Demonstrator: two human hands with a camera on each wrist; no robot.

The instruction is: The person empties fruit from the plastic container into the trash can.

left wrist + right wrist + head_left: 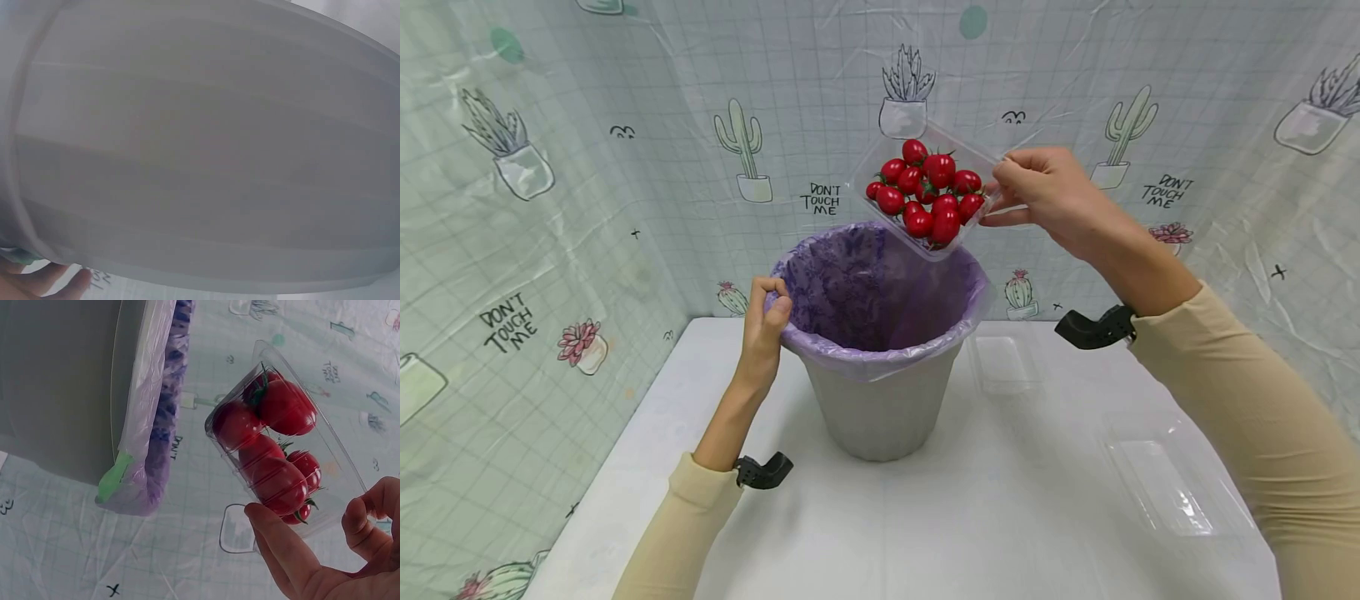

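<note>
My right hand [1048,196] pinches one end of a clear plastic box [938,250] above the far right part of a bin's mouth. Small red tomatoes [942,171] with green stems fill the box, which is tilted. In the right wrist view, the thumb and fingers grip the wall of the box [337,444] beside the tomatoes [281,484]. My left hand [765,333] grips the left rim of the grey bin [880,408], over its purple liner bag [842,292]. The left wrist view is mostly the bin's side [206,150], with fingertips at the lower left.
A clear plastic tray [1006,364] lies on the white table [925,533] just right of the bin. Another clear plastic container [1172,475] lies nearer, close to my right sleeve. A cactus-printed sheet [670,150] hangs behind and at the sides.
</note>
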